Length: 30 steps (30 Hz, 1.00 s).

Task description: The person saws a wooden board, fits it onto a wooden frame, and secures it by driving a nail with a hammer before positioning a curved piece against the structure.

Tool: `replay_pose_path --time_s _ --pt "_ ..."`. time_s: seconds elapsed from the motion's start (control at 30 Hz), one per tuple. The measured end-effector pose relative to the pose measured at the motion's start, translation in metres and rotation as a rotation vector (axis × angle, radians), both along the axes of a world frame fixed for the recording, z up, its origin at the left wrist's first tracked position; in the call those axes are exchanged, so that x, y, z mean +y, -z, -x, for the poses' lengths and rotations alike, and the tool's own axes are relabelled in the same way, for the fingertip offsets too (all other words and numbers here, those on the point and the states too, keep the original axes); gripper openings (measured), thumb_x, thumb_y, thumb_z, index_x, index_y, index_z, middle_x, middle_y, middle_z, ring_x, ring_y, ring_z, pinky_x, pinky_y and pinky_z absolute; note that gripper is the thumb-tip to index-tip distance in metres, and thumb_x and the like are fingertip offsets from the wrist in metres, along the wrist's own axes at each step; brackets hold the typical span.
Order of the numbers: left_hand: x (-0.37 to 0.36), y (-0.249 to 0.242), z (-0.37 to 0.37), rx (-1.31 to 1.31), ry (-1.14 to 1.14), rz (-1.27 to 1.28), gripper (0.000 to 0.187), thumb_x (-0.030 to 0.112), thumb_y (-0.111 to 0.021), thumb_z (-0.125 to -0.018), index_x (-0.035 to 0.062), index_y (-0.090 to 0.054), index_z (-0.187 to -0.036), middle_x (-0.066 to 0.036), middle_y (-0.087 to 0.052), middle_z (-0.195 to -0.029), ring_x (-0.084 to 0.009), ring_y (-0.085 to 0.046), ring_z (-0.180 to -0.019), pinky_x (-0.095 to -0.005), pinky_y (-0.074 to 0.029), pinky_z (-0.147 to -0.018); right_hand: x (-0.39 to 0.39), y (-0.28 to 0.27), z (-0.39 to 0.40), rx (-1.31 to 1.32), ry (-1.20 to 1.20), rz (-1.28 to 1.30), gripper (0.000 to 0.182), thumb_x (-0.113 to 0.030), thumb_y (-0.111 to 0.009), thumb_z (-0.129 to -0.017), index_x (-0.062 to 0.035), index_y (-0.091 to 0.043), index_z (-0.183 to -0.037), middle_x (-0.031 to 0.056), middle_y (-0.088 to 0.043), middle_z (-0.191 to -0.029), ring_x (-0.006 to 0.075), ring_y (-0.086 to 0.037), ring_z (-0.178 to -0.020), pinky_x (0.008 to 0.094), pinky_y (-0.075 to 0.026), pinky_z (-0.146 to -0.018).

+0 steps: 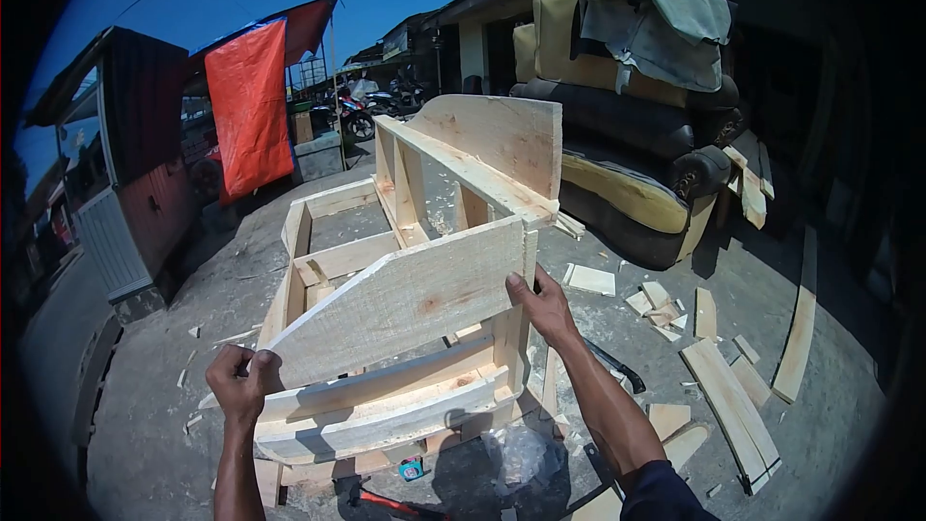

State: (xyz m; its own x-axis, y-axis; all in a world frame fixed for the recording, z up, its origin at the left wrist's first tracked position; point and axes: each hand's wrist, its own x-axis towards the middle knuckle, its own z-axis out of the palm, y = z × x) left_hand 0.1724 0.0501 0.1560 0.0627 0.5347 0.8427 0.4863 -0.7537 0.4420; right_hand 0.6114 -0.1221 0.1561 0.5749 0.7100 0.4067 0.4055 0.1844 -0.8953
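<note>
A pale wooden board (415,299) with a slanted top edge stands on its side against the near side of a wooden furniture frame (444,169). My left hand (241,381) is closed on the board's low left end, thumb on top. At the board's right end, my right hand (545,309) grips the edge beside the frame's upright post, thumb on the near face. Curved slats (386,415) run along the frame below the board. On the ground close by lie a teal tape measure (412,469), a red-handled tool (391,502) and a clear plastic bag (526,453).
Wood offcuts (661,309) and longer planks (733,410) litter the concrete at right. A dark handle-like object (617,367) lies by my right forearm. Behind stands a stack of worn sofas (617,125). An orange tarp (249,106) hangs beside a booth (145,183) at left.
</note>
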Motion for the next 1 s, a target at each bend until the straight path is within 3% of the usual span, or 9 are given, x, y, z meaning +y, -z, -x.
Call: replay_pose_path --time_s 0.03,0.17,0.33,0.57,0.7,0.77,1.0 --pt "0.0 -0.002 -0.001 -0.003 0.008 0.015 0.035 0.027 -0.081 -0.076 -0.0019 -0.063 -0.068 -0.007 -0.05 -0.058 -0.0165 -0.044 -0.052 -0.0329 -0.033 -0.049 0.002 0.005 -0.003 -0.015 0.025 -0.003 0.066 -0.056 -0.065 -0.094 -0.0071 -0.059 -0.138 0.0155 -0.068 -0.123 0.0248 -0.062 -0.114 0.0371 -0.048 -0.099" --pt "-0.001 -0.004 -0.002 -0.003 -0.024 -0.023 0.034 0.027 -0.082 -0.076 -0.0007 -0.064 -0.067 -0.008 -0.052 -0.057 -0.0171 -0.046 -0.05 -0.0324 -0.035 -0.048 0.004 0.012 -0.002 0.029 -0.01 0.013 0.064 -0.055 -0.064 -0.095 -0.007 -0.06 -0.137 0.0143 -0.069 -0.121 0.0231 -0.062 -0.112 0.0359 -0.048 -0.097" --pt "-0.011 -0.019 -0.005 0.072 -0.036 -0.067 0.044 0.043 -0.082 -0.078 0.0022 -0.069 -0.068 -0.007 -0.059 -0.058 -0.0167 -0.053 -0.046 -0.0327 -0.039 -0.046 0.012 0.022 0.003 0.058 0.049 -0.12 0.063 -0.054 -0.062 -0.097 -0.0038 -0.06 -0.135 0.013 -0.069 -0.117 0.0198 -0.06 -0.107 0.0346 -0.048 -0.094" --pt "-0.012 -0.02 -0.004 0.086 -0.062 -0.037 0.055 0.057 -0.079 -0.079 0.0041 -0.07 -0.068 -0.005 -0.059 -0.057 -0.016 -0.055 -0.047 -0.0325 -0.041 -0.046 0.017 0.027 0.0 0.023 0.115 -0.106 0.059 -0.051 -0.06 -0.1 -0.0025 -0.059 -0.134 0.0115 -0.068 -0.111 0.0191 -0.06 -0.1 0.034 -0.047 -0.09" --pt "-0.011 -0.02 -0.005 0.084 -0.057 -0.031 0.056 0.059 -0.078 -0.078 0.0042 -0.07 -0.068 -0.005 -0.059 -0.057 -0.0161 -0.055 -0.046 -0.0328 -0.042 -0.046 0.014 0.025 0.007 0.03 0.125 -0.096 0.054 -0.047 -0.057 -0.103 -0.0025 -0.059 -0.132 0.0107 -0.068 -0.107 0.0178 -0.059 -0.096 0.0327 -0.047 -0.087" --pt "-0.012 -0.018 -0.006 0.054 -0.023 -0.047 0.052 0.049 -0.081 -0.079 0.001 -0.065 -0.066 -0.007 -0.055 -0.057 -0.0176 -0.051 -0.047 -0.0338 -0.039 -0.046 0.013 0.025 0.007 0.039 0.134 -0.063 0.052 -0.046 -0.056 -0.103 -0.0024 -0.059 -0.131 0.0102 -0.067 -0.104 0.0171 -0.058 -0.094 0.0319 -0.047 -0.085" --pt "-0.012 -0.02 -0.006 0.078 -0.034 -0.027 0.054 0.05 -0.08 -0.079 0.0008 -0.064 -0.066 -0.007 -0.054 -0.057 -0.0187 -0.05 -0.047 -0.034 -0.038 -0.047 0.02 0.036 0.004 -0.045 0.204 -0.115 0.053 -0.049 -0.055 -0.103 -0.003 -0.059 -0.129 0.0074 -0.067 -0.095 0.0138 -0.055 -0.087 0.0299 -0.047 -0.079"
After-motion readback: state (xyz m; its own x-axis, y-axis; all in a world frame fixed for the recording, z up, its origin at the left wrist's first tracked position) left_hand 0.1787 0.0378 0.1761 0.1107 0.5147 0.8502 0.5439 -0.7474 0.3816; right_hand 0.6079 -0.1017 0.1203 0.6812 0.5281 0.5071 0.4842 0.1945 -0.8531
